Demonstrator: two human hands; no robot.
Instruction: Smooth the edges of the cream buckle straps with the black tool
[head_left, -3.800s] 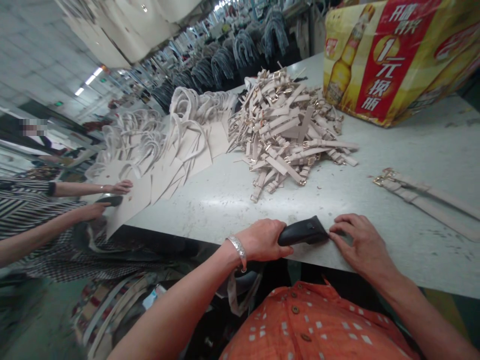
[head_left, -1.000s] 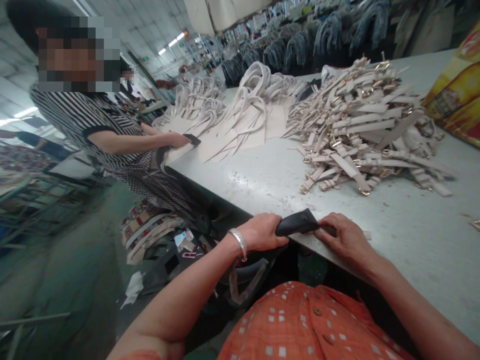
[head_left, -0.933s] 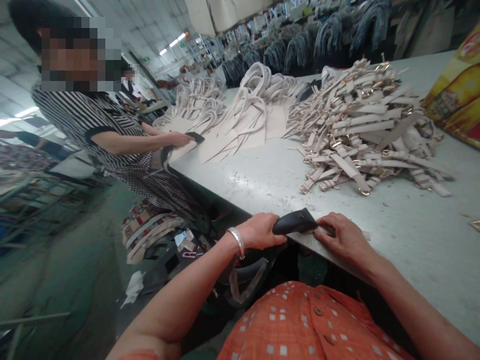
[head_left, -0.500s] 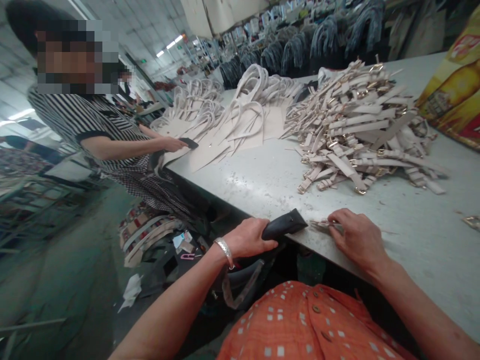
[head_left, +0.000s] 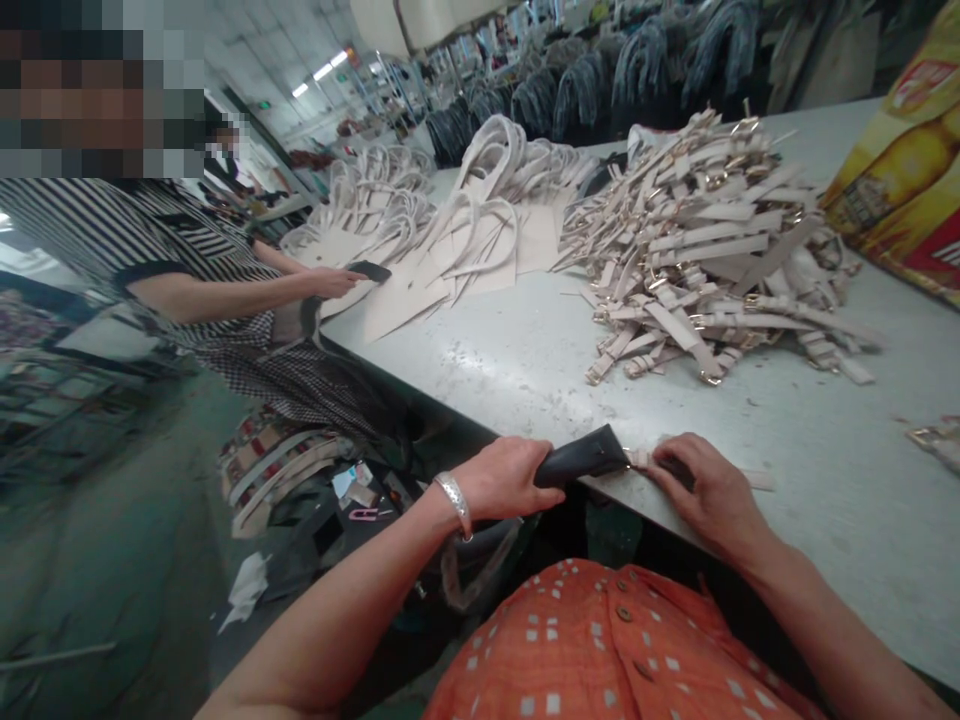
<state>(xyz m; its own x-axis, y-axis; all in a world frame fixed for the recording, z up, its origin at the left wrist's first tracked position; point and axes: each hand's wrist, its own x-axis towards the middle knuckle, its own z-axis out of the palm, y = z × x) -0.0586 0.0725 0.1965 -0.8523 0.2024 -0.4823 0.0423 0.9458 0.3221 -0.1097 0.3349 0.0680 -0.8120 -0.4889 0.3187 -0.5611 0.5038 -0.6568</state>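
My left hand [head_left: 510, 476] grips the handle of a black scraper-like tool [head_left: 581, 461] at the near edge of the grey table [head_left: 525, 360]. The tool's wide tip meets the end of a thin beige strap [head_left: 705, 472] that lies flat on the table. My right hand [head_left: 705, 490] presses down on that strap just right of the tool's tip; most of the strap is hidden under my fingers, with its far end sticking out to the right.
A big heap of beige buckled straps [head_left: 712, 250] lies at mid-table. Beige handled panels [head_left: 465, 230] are stacked further left. A person in a striped top [head_left: 172, 260] works there with a similar black tool [head_left: 367, 270]. A yellow-red printed bag [head_left: 900, 180] stands right.
My view has swung left since the oldest frame. In the last second my left hand drew the tool back slightly and then pushed it against the strap again under my right hand.
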